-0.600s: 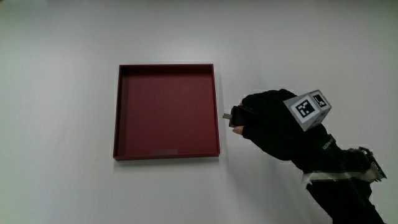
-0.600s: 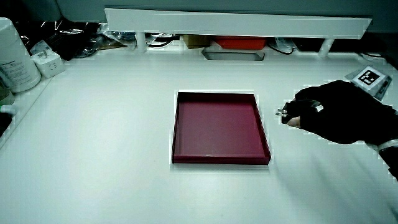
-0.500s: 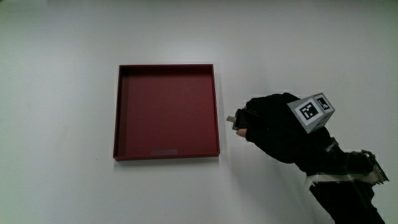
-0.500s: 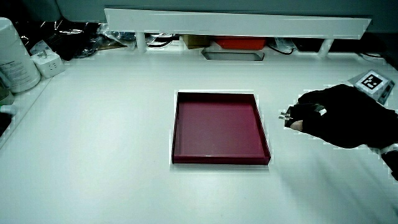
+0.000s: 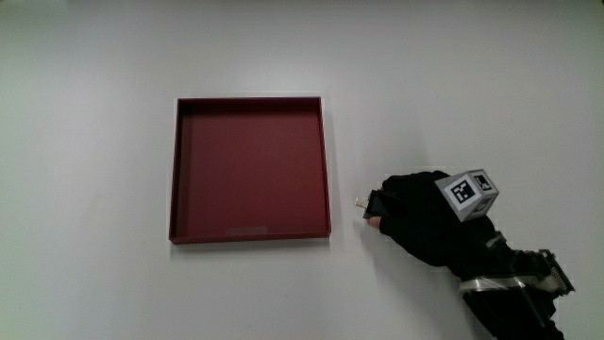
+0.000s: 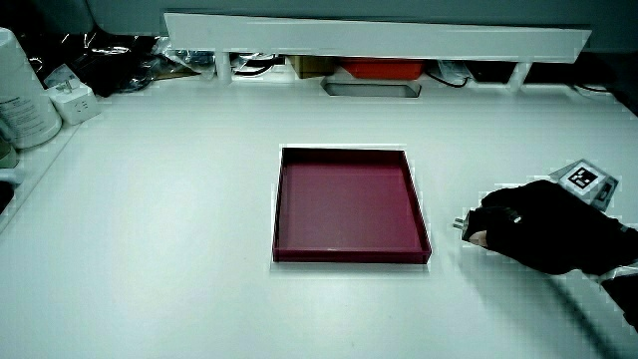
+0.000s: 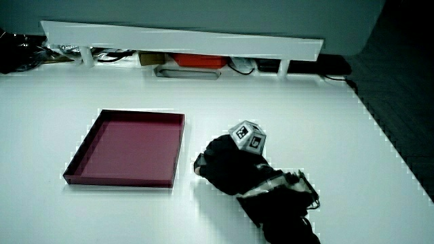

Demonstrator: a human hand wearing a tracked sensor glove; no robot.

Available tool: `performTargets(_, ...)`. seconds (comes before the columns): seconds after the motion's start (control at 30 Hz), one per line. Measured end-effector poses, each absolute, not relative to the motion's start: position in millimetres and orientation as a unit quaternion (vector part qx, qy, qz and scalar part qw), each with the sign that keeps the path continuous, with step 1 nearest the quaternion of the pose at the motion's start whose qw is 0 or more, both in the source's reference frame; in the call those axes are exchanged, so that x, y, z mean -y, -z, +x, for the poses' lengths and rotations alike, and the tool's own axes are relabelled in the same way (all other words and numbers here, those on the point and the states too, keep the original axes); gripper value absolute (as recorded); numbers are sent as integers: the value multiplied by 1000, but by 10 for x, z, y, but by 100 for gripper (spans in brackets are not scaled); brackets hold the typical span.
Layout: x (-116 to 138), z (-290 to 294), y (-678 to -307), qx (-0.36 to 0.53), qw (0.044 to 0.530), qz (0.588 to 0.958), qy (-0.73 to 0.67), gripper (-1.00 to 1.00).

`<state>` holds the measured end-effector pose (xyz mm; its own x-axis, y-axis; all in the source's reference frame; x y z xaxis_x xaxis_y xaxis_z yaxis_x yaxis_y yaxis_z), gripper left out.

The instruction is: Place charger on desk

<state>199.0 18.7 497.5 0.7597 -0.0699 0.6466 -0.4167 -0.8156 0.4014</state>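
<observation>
The hand (image 5: 415,212) in its black glove lies low over the white table, beside the red tray (image 5: 326,161), near the tray's corner closest to the person. Its fingers are curled around a small charger (image 5: 370,204), whose metal prongs stick out toward the tray. In both side views the hand (image 6: 533,234) (image 7: 227,166) sits close to the table surface, and the prongs of the charger (image 6: 465,225) show at the fingertips. The patterned cube (image 5: 470,194) rides on the back of the hand. The tray holds nothing.
A low white partition (image 6: 379,40) runs along the table's farthest edge, with a red box (image 6: 384,68) and cables under it. A white bottle (image 6: 22,95) and a white plug block (image 6: 70,98) stand at the table's corner by the partition.
The hand, still holding the charger, has moved nearer to the person and lower toward the table, staying beside the tray. The tray has not moved.
</observation>
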Motion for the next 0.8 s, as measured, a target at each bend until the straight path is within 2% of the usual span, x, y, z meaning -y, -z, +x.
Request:
performTargets(0.53, -290, 2037, -5083, 119, 269, 899, -324, 0)
performTargets(0.8, -298, 2063, -5108, 114, 270, 899, -324, -30)
